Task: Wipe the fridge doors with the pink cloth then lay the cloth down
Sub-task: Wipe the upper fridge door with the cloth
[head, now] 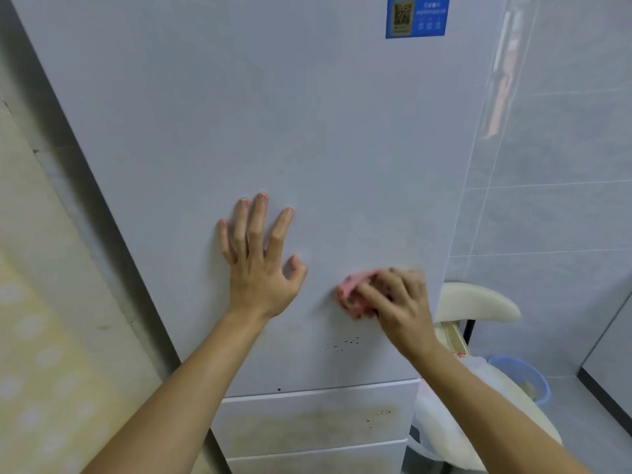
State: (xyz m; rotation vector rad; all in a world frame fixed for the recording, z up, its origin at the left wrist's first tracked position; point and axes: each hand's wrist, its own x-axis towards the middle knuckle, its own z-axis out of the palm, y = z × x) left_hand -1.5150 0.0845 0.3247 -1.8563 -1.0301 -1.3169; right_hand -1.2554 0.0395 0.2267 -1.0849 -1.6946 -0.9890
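The tall white upper fridge door (260, 107) fills the middle of the view. My left hand (261, 258) lies flat against it, fingers spread, holding nothing. To its right my right hand (398, 302) presses a bunched pink cloth (355, 292) against the door's lower right part; the hand looks blurred. Small dark specks (342, 344) mark the door just below the cloth. Under this door sit two lower drawer fronts (307, 422), the upper one stained yellowish.
A blue sticker (416, 16) is at the door's top right. Right of the fridge are a grey tiled wall (554, 186), a cream chair back (478, 302), a white plastic bag (441, 422) and a blue bin (526, 378). A yellow patterned wall (37, 354) is at left.
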